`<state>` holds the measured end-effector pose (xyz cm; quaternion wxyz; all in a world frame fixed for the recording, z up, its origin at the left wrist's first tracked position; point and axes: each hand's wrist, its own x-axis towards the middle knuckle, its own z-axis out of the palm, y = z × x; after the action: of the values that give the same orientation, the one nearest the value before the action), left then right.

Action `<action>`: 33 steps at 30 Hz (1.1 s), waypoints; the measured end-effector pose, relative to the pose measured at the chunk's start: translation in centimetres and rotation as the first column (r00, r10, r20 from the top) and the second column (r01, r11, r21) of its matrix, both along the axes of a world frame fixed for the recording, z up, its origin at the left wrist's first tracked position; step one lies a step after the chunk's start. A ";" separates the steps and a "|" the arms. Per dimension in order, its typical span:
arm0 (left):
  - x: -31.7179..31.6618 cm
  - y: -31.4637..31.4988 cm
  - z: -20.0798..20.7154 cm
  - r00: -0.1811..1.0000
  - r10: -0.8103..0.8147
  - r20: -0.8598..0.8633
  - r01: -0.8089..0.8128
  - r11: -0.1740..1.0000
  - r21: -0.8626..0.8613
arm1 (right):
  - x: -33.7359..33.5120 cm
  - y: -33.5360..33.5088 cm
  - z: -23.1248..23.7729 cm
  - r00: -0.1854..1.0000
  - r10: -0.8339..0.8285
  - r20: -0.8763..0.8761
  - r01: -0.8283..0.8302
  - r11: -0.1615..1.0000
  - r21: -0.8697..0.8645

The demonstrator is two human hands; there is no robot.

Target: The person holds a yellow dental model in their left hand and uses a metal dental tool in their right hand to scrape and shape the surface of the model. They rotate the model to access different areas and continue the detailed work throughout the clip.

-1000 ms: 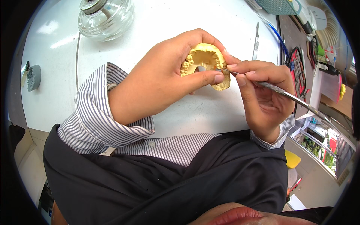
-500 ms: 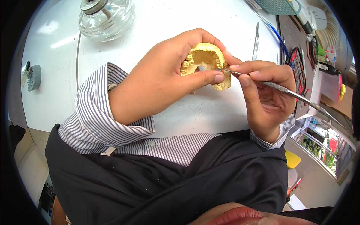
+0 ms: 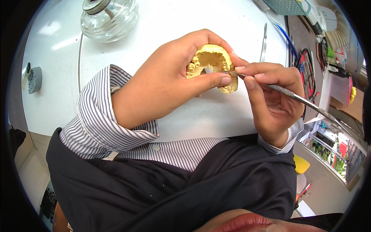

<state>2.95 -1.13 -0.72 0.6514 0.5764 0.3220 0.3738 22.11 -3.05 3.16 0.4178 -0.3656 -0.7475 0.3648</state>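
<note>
My left hand (image 3: 166, 79) is wrapped round a yellow plaster dental model (image 3: 216, 49), a horseshoe-shaped arch with teeth along it. The thumb lies across its open side, and the fingers go behind it. In my right hand (image 3: 276, 96) is a thin metal dental carver (image 3: 284, 90) with a knurled grip, pinched between thumb and fingers. Its tip touches the model's right side, beside my left thumb. A small orange-brown spot, perhaps wax, shows at the tip. My left palm hides part of the model.
A glass spirit lamp (image 3: 110, 23) stands at the far left of the white table (image 3: 185, 120). A grey moulded block (image 3: 34, 80) sits near the left edge. Beyond my right hand lie a scalpel handle (image 3: 264, 44) and a blue-handled brush (image 3: 284, 33), near a teal basket (image 3: 284, 5).
Both hands keep almost the same place and grip. The carver's rear end has swung slightly, while its tip stays on the model's right side.
</note>
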 end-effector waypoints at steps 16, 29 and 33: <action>0.1 0.1 0.0 1.000 0.012 0.010 -0.013 1.000 0.020 | 0.0 0.1 0.0 1.000 0.024 -0.012 -0.023 0.999 0.031; 0.1 0.1 0.1 1.000 0.015 -0.002 -0.015 1.000 0.020 | 0.1 0.1 0.1 0.999 0.010 -0.036 -0.011 1.000 -0.028; 0.0 0.1 0.1 1.000 0.010 -0.003 -0.010 1.000 0.001 | 0.0 0.1 0.1 0.999 -0.008 -0.038 0.007 0.999 -0.040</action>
<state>3.00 -1.07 -0.59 0.6486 0.5757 0.3257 0.3766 22.09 -2.92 3.23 0.4262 -0.3694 -0.7305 0.3850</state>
